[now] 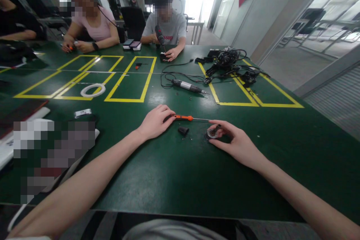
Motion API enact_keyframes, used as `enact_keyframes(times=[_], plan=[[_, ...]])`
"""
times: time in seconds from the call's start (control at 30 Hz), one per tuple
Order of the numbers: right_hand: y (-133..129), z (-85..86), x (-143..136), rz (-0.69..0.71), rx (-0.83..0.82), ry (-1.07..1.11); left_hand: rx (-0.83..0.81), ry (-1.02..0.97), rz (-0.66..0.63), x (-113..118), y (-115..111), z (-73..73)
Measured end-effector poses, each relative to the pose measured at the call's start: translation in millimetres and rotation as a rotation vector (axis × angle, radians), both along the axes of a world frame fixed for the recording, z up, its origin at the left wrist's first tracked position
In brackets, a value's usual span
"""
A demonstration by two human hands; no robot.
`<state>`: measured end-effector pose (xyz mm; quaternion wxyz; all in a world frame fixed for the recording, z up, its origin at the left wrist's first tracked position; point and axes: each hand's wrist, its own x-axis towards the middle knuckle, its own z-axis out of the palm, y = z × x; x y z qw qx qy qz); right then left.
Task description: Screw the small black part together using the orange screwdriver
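2 forearms [107, 168] nearest; left hand [155, 122] grips screwdriver [185, 118]; right hand [241, 144] holds round part [210, 134] (black piece [183, 131] between)

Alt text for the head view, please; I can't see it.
The left hand holds an orange screwdriver and the right hand a small round part, at a green table. A black piece lies between the hands; a corded tool beyond.

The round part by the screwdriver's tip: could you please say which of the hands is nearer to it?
Right: the right hand holds the round part between thumb and fingers. The left hand is farther off, to the part's left, at the handle of the orange screwdriver.
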<state>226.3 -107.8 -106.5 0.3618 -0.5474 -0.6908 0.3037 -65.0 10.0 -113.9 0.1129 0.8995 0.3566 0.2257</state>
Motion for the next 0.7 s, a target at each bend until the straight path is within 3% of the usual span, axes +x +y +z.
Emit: enact_keyframes(times=[0.2, 0.5, 0.6, 0.7], plan=[[24.3, 1.4, -36.8, 0.121, 0.033, 0.000, 0.023, -0.015, 0.004, 1.6, -0.1, -3.2], [28.8, 9.6, -48.9, 0.111, 0.045, -0.089, 0.008, -0.009, -0.001, 0.4, 0.2, -2.3], [20.8, 11.6, -28.5, 0.073, 0.033, -0.114, 0.005, -0.008, -0.002, 0.2, -0.6, -0.8], [1.1, 6.4, 29.8, -0.108, 0.044, -0.132, -0.002, -0.015, -0.002, 1.0, -1.2, -0.2]])
